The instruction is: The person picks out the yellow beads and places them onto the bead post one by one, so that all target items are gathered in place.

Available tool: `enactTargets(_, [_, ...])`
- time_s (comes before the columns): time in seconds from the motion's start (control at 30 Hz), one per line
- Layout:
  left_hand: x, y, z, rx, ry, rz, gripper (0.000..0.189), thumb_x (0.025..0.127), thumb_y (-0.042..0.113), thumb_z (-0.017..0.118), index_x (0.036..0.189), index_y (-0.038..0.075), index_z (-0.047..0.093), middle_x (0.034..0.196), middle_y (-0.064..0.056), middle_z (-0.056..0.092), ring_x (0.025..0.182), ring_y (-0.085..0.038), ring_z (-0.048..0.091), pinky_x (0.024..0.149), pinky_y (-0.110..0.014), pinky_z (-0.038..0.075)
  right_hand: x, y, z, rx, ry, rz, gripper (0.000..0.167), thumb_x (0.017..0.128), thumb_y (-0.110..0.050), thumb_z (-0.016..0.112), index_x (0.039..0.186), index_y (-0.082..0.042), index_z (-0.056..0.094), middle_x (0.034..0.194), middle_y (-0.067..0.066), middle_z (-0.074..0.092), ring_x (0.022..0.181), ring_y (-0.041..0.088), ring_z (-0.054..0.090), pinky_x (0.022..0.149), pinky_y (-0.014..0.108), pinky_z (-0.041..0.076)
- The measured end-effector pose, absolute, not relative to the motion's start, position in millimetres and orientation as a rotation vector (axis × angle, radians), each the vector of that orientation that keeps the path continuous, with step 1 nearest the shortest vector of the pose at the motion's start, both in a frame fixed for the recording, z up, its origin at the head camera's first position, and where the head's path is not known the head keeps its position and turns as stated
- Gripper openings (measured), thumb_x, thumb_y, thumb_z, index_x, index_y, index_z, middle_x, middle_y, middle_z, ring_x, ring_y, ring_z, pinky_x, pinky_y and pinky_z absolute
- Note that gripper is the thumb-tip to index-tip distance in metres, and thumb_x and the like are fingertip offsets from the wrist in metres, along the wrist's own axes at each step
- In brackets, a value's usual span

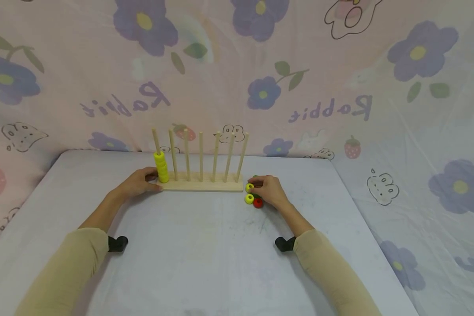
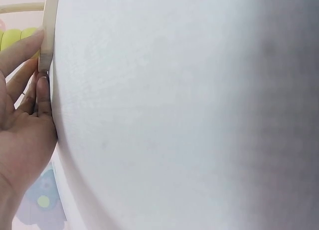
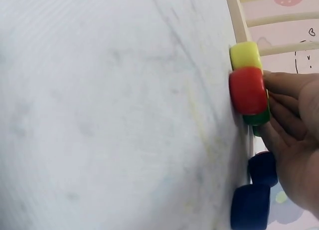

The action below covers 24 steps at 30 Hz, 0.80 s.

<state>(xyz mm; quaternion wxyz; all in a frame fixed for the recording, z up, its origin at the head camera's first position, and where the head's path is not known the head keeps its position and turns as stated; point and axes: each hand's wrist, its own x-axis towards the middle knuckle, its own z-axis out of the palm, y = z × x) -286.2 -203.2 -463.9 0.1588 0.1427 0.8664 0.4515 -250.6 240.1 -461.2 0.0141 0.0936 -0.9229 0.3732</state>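
A wooden bead rack (image 1: 201, 186) has a row of upright pegs on a flat base, with several yellow beads (image 1: 161, 167) stacked on its leftmost peg. My left hand (image 1: 139, 181) grips the left end of that base, thumb at the front edge; in the left wrist view its fingertips meet the wood. Just past the rack's right end, my right hand (image 1: 269, 189) pinches a yellow bead (image 1: 249, 188) between thumb and finger. Beside it lie another yellow bead (image 1: 249, 199) and a red bead (image 1: 258, 203). A green bead (image 3: 257, 117) is partly hidden behind the red one.
Two dark blue beads (image 3: 250, 207) lie below my right hand in the right wrist view; the hand covers them in the head view. The white tabletop (image 1: 205, 254) ends at a patterned cloth backdrop (image 1: 221, 66) behind the rack.
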Motion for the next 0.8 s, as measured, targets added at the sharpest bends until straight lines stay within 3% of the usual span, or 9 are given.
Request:
enactTargets(0.3, [-288.8, -204.1, -467.0, 0.418, 2.493, 1.281, 0.077, 0.088, 0.016, 0.077, 0.148, -0.008, 0.035, 0.15, -0.031, 0.037, 0.138, -0.046, 0.035, 0.117, -0.057, 0.027, -246.2, 242.3, -460.9, 0.279, -2.824, 1.122, 0.028, 0.084, -0.018, 0.081, 0.11, -0.01, 0.077, 0.104, 0.006, 0.075, 0.097, 0.023, 0.069, 0.091, 0.04, 0.055])
enactTargets(0.8, [-286.4, -202.1, -465.1, 0.417, 2.489, 1.294, 0.075, 0.088, 0.014, 0.076, 0.147, -0.009, 0.036, 0.15, -0.031, 0.037, 0.138, -0.046, 0.035, 0.117, -0.056, 0.026, -247.4, 248.0, -455.8, 0.318, -2.679, 1.271, 0.027, 0.086, -0.014, 0.079, 0.113, -0.01, 0.076, 0.108, 0.005, 0.074, 0.094, 0.019, 0.071, 0.084, 0.032, 0.059])
